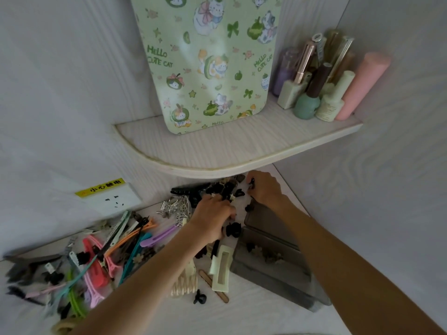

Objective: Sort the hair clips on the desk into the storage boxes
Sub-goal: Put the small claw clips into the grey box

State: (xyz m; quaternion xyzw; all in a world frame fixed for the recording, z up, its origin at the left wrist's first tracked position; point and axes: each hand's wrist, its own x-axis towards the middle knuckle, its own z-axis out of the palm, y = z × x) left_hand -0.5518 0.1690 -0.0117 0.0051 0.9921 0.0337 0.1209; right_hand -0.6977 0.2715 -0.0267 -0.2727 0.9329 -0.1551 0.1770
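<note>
shelf (217,163) overhangs clips (225,189), box (271,269) right

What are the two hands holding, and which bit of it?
The right hand pinches a small black hair clip between its fingertips; which part cannot be told. The left hand grips among small black claw clips; its exact hold is hidden.

A curved white corner shelf (217,151) is fixed above the surface. On it, a pale green board (208,61) printed with cats and "HELLO CUTE CAT" stands leaning against the wall. At the shelf's right end stands a cluster of nail polish bottles (312,93), with a pink cylinder (362,85) leaning just beside them. A white wall socket (113,198) sits lower left, a yellow warning label (100,187) touching its upper edge.
</note>
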